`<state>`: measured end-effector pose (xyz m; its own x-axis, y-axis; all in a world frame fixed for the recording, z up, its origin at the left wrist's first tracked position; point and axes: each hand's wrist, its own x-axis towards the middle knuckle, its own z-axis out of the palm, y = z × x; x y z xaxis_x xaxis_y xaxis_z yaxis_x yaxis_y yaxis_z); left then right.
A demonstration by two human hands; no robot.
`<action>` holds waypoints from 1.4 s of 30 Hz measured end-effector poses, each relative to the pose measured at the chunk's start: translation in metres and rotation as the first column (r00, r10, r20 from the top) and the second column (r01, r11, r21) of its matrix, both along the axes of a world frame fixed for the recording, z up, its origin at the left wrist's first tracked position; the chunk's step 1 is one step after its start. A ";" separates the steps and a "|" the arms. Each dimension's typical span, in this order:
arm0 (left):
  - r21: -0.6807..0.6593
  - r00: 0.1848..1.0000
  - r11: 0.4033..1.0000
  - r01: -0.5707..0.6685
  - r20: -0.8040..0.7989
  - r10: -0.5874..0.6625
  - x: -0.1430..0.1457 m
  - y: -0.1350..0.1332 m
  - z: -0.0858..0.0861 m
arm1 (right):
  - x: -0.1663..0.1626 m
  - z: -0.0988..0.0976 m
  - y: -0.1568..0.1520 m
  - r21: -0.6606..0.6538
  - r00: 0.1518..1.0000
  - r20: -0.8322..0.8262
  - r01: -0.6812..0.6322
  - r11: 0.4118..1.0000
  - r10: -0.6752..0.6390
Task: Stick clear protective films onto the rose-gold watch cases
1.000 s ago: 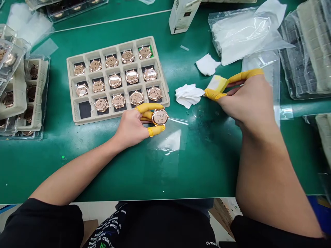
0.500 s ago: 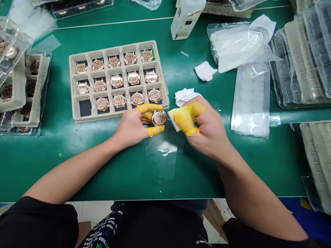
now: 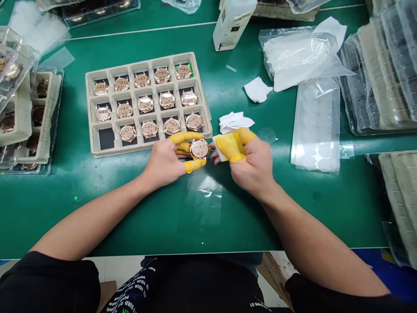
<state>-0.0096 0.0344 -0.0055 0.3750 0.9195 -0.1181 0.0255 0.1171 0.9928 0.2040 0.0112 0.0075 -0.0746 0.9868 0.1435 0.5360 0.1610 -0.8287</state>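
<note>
Between the yellow-cotted fingertips of my left hand (image 3: 167,161) is a rose-gold watch case (image 3: 199,149), its engraved back turned up. My right hand (image 3: 250,161), also in yellow finger cots, pinches a folded white and yellow wiping cloth (image 3: 224,147) just right of the case. A narrow gap seems to separate cloth and case. Behind my left hand lies a beige compartment tray (image 3: 150,142) with similar watch cases, backs up, in nearly every pocket. The front left pocket (image 3: 106,138) shows only its dark lining.
Crumpled white wipes (image 3: 236,122) lie beyond my right hand, near a white bottle (image 3: 232,26) and a plastic bag of wipes (image 3: 299,56). Stacked trays stand at the left (image 3: 42,117) and right (image 3: 378,78). Clear film (image 3: 205,195) lies in front of my hands.
My right hand has shifted slightly left and turned, and more of its fingers show behind the cloth. The left hand still holds the watch case in nearly the same place.
</note>
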 end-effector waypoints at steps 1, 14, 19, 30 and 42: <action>0.000 1.000 1.000 0.002 -0.002 -0.002 0.000 0.001 0.000 | 0.008 0.002 0.002 0.046 0.996 0.087 -0.004 0.999 0.000; 0.060 0.998 0.996 0.058 0.016 -0.059 0.003 -0.001 -0.004 | -0.011 0.025 0.017 -0.151 0.976 -0.214 -0.081 0.985 0.048; 0.145 0.986 0.978 0.149 -0.093 -0.137 0.001 -0.001 0.001 | -0.077 0.061 0.068 -0.060 0.977 -0.155 -0.156 0.986 0.145; 0.316 0.985 0.946 0.079 -0.171 -0.025 -0.001 0.003 -0.004 | -0.195 0.060 0.120 0.136 0.733 0.637 -0.410 0.902 0.237; 0.106 0.992 0.989 0.099 -0.090 -0.090 0.002 0.000 -0.002 | -0.045 0.017 0.125 -0.054 0.799 0.600 0.083 0.995 -0.034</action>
